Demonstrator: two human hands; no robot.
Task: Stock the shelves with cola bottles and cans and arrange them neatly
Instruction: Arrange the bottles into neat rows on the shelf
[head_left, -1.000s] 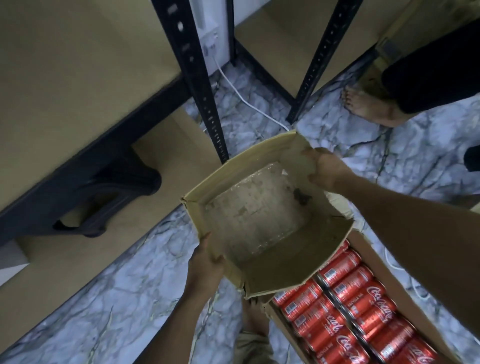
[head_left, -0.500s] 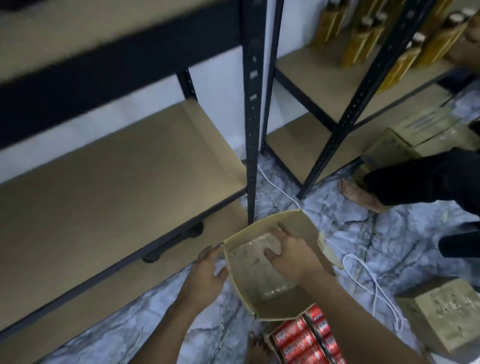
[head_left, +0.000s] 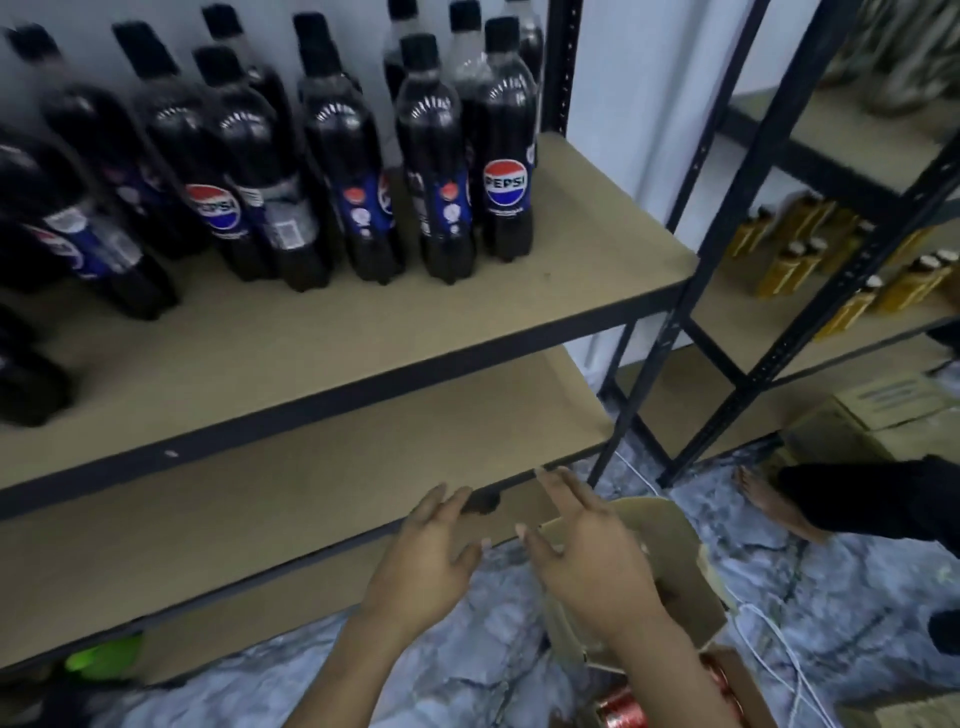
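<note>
Cans: red cola cans (head_left: 623, 707) lie on their sides in an open carton (head_left: 753, 701) on the marbled floor (head_left: 441, 675), at the bottom edge of view, partly hidden by the right forearm.
Left hand: the left hand (head_left: 423, 566) is spread, palm down, and holds nothing, just off the front edge of the lower shelf (head_left: 260, 519).
Right hand: the right hand (head_left: 587, 561) has its fingers splayed and grips nothing. It is over the rim of a bare cardboard box (head_left: 675, 566); I cannot tell whether they touch.
Box: tilted, standing against the can carton below the lower shelf's right front corner.
Floor clutter: a white cable (head_left: 769, 639) trails right of the box; another person's bare foot (head_left: 769, 501) stands beyond it.
Bottles: dark Pepsi bottles (head_left: 506, 156) with black caps stand upright in loose rows on the upper shelf (head_left: 363, 332), toward its back and left; some labels face away.
Far right: yellow bottles (head_left: 795, 254) on the neighbouring rack.
</note>
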